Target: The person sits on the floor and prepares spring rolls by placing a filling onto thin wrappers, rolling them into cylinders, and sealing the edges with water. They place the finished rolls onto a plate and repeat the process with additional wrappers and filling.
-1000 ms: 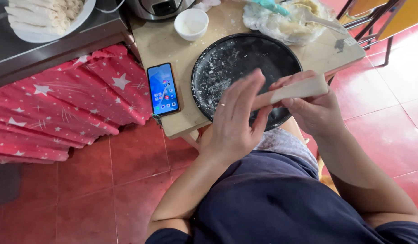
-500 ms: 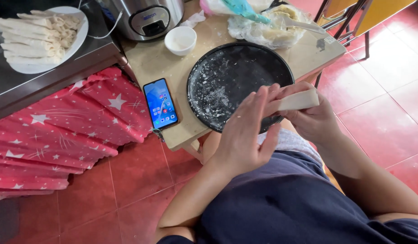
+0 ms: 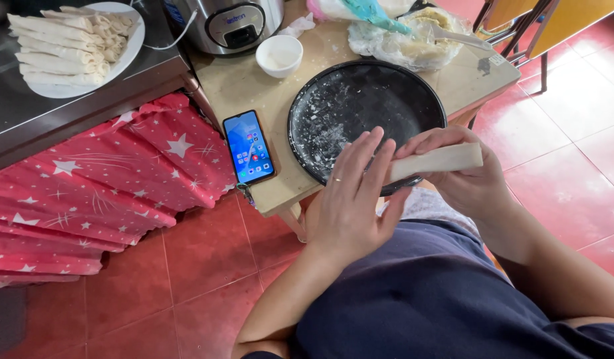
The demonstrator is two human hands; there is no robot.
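A pale rolled wrapper [image 3: 440, 161] lies across both my hands above my lap, just in front of a round black tray [image 3: 320, 106] smeared with white flour. My right hand [image 3: 470, 181] grips the roll from below near its right end. My left hand [image 3: 353, 199] has its fingers extended over the roll's left end, touching it. A ring shows on one left finger.
A phone [image 3: 248, 147] with a lit screen lies at the small wooden table's [image 3: 234, 83] front left. A small white bowl [image 3: 279, 56], a cooker [image 3: 227, 23] and a plastic-lined bowl of filling [image 3: 413, 40] stand behind. A white plate of finished rolls [image 3: 71, 43] sits far left above red star cloth.
The view has tilted so the plate of rolls and the cooker show more. Both hands stay on the roll, which has dropped slightly toward the tray's near rim.
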